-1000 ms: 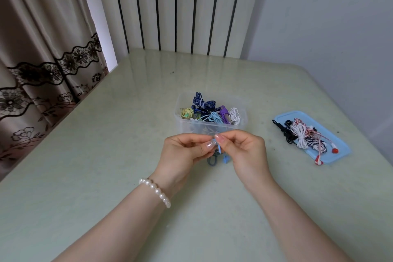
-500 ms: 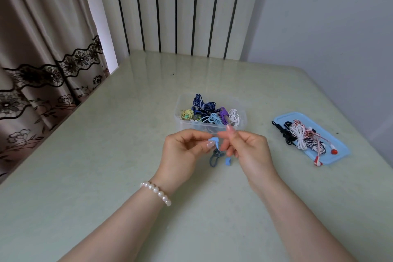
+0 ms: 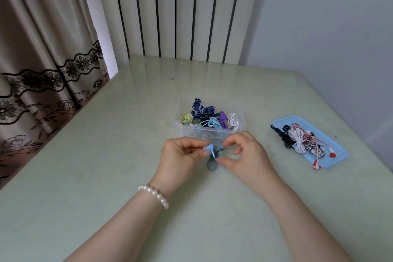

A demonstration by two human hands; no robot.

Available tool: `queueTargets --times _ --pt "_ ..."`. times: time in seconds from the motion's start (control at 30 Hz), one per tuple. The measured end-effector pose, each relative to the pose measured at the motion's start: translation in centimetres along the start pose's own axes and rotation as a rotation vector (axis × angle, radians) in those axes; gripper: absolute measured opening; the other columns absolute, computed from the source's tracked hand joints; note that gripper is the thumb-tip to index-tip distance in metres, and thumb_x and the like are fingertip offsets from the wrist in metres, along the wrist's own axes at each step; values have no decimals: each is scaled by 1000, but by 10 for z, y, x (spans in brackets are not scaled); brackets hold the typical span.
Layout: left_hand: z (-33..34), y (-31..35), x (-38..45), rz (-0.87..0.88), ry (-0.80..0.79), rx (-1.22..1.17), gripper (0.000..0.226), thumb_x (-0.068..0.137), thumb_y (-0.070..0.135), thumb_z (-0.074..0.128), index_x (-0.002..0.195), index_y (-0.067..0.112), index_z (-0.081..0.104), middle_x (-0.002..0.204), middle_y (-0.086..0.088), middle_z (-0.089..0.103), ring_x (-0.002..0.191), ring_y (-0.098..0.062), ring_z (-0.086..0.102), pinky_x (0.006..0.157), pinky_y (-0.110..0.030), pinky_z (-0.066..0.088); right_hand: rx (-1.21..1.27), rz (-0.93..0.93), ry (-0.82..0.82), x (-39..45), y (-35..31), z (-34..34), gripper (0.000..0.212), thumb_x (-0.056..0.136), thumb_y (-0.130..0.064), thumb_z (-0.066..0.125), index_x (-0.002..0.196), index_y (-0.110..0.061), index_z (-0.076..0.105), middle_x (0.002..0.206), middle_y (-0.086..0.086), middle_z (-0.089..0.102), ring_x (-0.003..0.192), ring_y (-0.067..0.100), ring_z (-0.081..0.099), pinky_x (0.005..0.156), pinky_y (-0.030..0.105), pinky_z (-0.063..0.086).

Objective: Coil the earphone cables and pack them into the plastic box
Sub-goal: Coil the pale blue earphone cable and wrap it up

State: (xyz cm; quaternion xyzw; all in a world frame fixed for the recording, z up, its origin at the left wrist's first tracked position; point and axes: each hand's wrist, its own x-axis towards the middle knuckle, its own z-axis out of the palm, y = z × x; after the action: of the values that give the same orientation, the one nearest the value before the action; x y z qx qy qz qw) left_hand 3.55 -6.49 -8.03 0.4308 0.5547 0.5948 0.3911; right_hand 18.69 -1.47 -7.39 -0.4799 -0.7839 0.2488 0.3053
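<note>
A clear plastic box (image 3: 241, 123) stands mid-table with several coiled earphone bundles in it: navy, yellow, light blue, purple and white. Just in front of it my left hand (image 3: 180, 156) pinches a small coiled blue earphone cable (image 3: 212, 156) with a light-blue earbud sticking up. My right hand (image 3: 247, 155) pinches the cable's loose end low beside the coil, its other fingers curled above. Part of the coil is hidden between my fingers.
A light-blue lid (image 3: 338, 151) lies to the right with a pile of uncoiled earphones (image 3: 302, 141), black, white and red striped. The pale green table (image 3: 106, 176) ends at a curtain on the left and a wall at the back and right.
My right hand moved down and slightly right, drawing the cable end lower around the coil. The blue earbud now shows above my left fingertips. The box and lid have not moved.
</note>
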Motion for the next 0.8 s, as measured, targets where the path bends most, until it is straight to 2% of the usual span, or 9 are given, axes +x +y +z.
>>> queueTargets --times 0.07,0.17,0.23,0.37,0.6,0.7,0.8 --pt "2 0 -1 0 -2 13 21 69 -7 73 72 14 72 68 4 70 60 -3 63 61 -11 48 16 71 34 0 1 1 28 66 -12 79 66 -22 53 66 -11 52 54 1 48 53 10 37" --pt "3 1 -2 -13 11 7 20 69 -8 73 71 12 71 63 6 69 56 -1 62 58 -11 47 169 134 14 2 1 -2 31 69 -4 77 59 -21 52 50 -5 50 40 2 44 45 11 34" --pt "2 4 -2 -32 48 -23 20 68 -10 72 68 10 68 57 5 69 53 -3 63 56 -13 49 320 124 18 3 -5 -8 33 68 3 75 59 -18 52 50 -3 51 41 2 43 47 14 38" --pt "3 14 2 -43 86 -108 22 65 -15 71 66 5 62 53 2 67 51 -8 64 55 -17 52 541 110 26 9 -19 -27 28 68 10 72 64 -9 52 49 1 53 37 8 51 38 16 37" --pt "7 26 3 20 51 -181 20 69 -12 69 70 7 70 66 0 71 61 -12 67 63 -19 54 634 111 34 16 -27 -43 24 70 11 70 66 -6 52 42 -4 54 36 11 52 37 19 39" --pt "8 32 4 -25 53 -259 15 76 -9 65 76 6 69 65 -3 71 61 -15 67 64 -23 57 662 92 63 18 -32 -50 24 70 9 70 67 -6 52 41 -3 55 36 10 53 38 18 40" --pt "10 43 12 -36 38 -274 12 80 -7 61 79 4 64 61 -1 70 56 -11 66 61 -23 57 681 70 92 26 -39 -60 20 73 8 68 71 -7 54 44 -2 58 38 12 55 39 19 42"
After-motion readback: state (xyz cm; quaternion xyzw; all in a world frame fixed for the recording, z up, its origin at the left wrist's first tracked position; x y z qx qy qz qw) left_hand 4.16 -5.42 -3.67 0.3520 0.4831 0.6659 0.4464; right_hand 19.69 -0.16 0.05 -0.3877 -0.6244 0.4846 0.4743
